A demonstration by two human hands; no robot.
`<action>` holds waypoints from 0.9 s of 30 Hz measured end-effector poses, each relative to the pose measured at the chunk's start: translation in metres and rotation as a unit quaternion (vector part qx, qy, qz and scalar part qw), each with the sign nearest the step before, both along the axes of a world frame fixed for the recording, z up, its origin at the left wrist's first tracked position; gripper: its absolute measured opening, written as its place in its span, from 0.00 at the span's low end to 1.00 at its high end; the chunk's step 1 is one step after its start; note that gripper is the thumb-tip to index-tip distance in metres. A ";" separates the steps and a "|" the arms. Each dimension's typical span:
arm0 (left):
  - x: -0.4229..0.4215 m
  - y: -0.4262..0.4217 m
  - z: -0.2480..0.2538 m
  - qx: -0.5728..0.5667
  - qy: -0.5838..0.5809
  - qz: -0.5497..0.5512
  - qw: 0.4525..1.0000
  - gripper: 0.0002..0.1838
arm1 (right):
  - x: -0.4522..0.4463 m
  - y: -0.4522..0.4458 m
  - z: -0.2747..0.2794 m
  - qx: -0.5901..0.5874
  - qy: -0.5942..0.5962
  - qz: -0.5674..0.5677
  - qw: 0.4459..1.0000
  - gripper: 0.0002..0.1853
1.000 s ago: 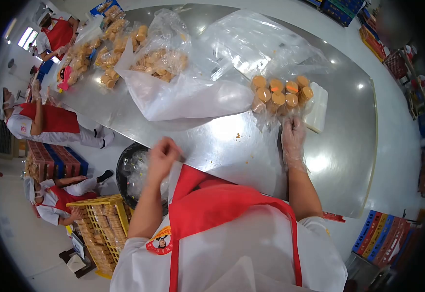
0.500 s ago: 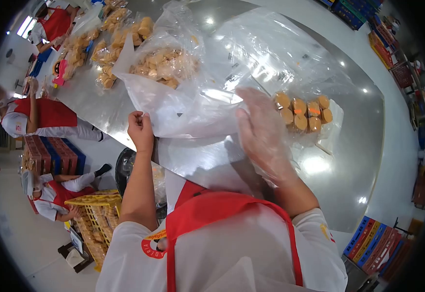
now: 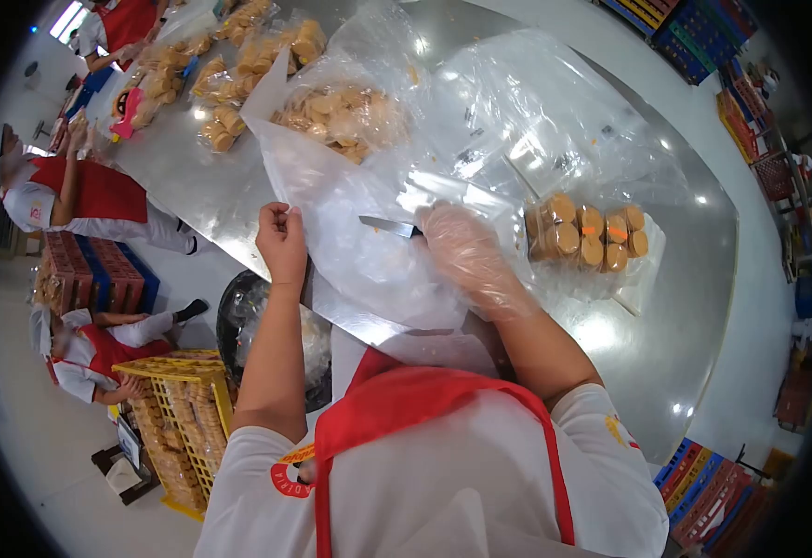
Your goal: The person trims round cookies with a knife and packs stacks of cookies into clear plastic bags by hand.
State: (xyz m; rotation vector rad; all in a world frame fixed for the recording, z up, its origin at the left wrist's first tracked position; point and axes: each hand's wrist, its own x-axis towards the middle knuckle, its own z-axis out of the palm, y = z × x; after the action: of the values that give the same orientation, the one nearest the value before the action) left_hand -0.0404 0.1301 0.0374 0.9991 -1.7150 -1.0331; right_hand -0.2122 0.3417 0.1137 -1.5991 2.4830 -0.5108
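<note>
My right hand (image 3: 462, 246), in a clear plastic glove, is closed round the dark handle of a small knife (image 3: 387, 225). Its blade points left over a large clear plastic bag (image 3: 359, 270) spread at the table's near edge. At the bag's left edge, my left hand (image 3: 280, 242) is bare, with curled fingers pinching the plastic. Small broken-looking cookie pieces (image 3: 341, 116) lie in the bag's far part. Right of my gloved hand sits a clear pack of round cookies (image 3: 587, 232) with orange marks.
More clear plastic (image 3: 536, 102) covers the steel table (image 3: 694, 270) at the back. Several cookie packs (image 3: 224, 126) lie at the far left. A black bin (image 3: 234, 321) and a yellow crate (image 3: 187, 367) stand below left. Co-workers in red aprons (image 3: 90, 191) are at left.
A knife now shows in my right hand, which has moved left and turned over the plastic. The bag has spread nearer to me. My left hand stays near its edge.
</note>
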 end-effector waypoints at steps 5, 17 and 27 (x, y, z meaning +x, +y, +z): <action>0.002 -0.001 0.001 -0.041 -0.033 0.016 0.998 0.07 | 0.015 0.013 0.002 0.069 0.019 0.009 0.997 0.08; 0.009 -0.003 0.001 -0.070 0.037 0.013 0.997 0.10 | 0.022 0.126 0.068 -0.442 -0.152 -0.231 0.854 0.09; -0.120 0.207 0.157 -0.500 -0.066 -0.535 0.678 0.19 | -0.029 0.319 -0.058 -0.547 -0.202 -0.540 0.607 0.07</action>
State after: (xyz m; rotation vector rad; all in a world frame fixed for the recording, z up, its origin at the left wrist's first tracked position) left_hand -0.1605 0.3370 0.1944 -0.7920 -2.5287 -0.3946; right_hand -0.2415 0.6608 0.0558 0.4198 2.4124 -2.4829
